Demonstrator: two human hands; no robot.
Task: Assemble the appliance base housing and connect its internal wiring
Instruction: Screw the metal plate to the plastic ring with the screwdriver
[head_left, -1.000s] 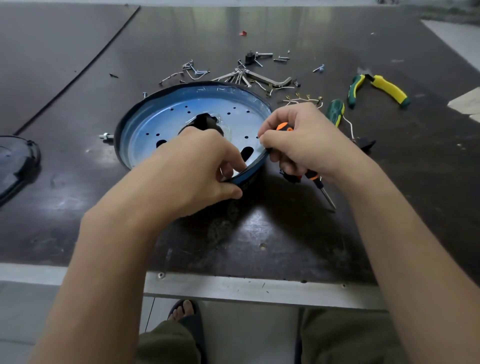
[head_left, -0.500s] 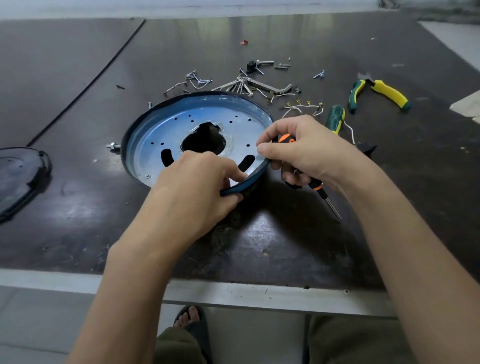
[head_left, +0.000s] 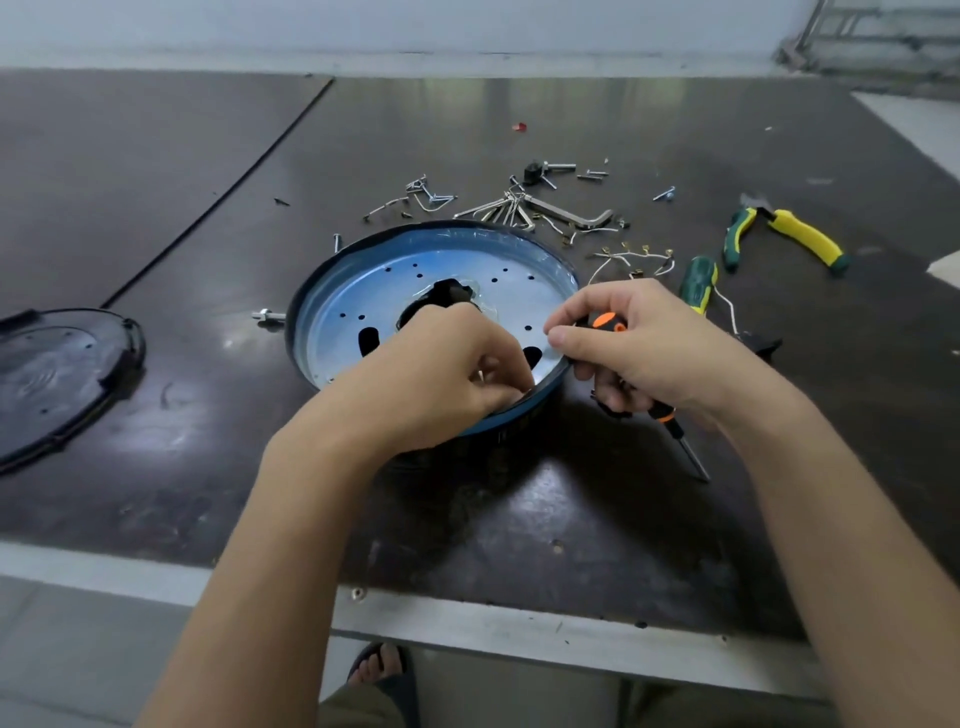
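Compared with half a second ago, the left hand (head_left: 447, 374) has moved its fingertips further inside the base housing (head_left: 415, 280), close to the dark slot by the near rim; the thumb no longer lies under the edge. The housing stays in the middle of the frame on the dark table (head_left: 519, 519), its blue-silver inside facing up. The left fingers are curled and grip the near rim. The right hand (head_left: 649, 343) still holds the orange-and-black screwdriver (head_left: 670, 421) in its curled lower fingers, with the tip pointing to the lower right, while the thumb and the forefinger reach to the housing's right rim. Yellow-green pliers (head_left: 795, 234) lie at the upper right.
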